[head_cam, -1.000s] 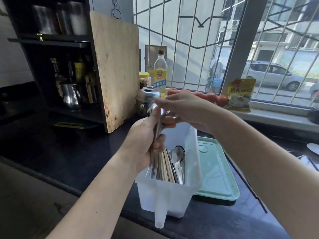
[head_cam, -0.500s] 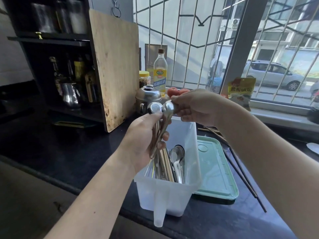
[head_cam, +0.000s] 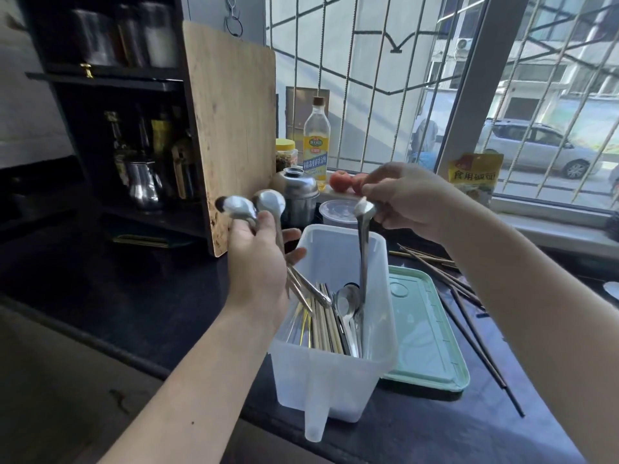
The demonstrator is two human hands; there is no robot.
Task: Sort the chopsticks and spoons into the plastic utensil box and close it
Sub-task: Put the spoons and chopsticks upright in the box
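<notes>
Over the box: the right hand (head_cam: 407, 199) pinches one spoon (head_cam: 363, 249) by its bowl, handle hanging straight down into the plastic utensil box (head_cam: 335, 380).
Left hand: the left hand (head_cam: 259, 259) grips two more spoons (head_cam: 254, 205), its fingers curled round the handles, bowls up and tilted left, handle ends just above the box's left side.
Box contents: chopsticks (head_cam: 323, 319) lie along the left, spoons already inside (head_cam: 348, 306) sit to their right; the box stands on the dark worktop (head_cam: 150, 296).
Lid: the green lid (head_cam: 425, 333) lies flat on the worktop, touching the box on its right.
Left to sort: loose chopsticks (head_cam: 469, 296) lie on the worktop beyond the lid.
Doing it well: lower the hanging spoon beside the other spoons, clear of the chopsticks, and let go only once the handle tip is near the floor of the box; keep the left bundle out of the way.
Change: half a second ago both hands met at one bundle of spoons above the box; now the right has drawn one away and carried it right.
</notes>
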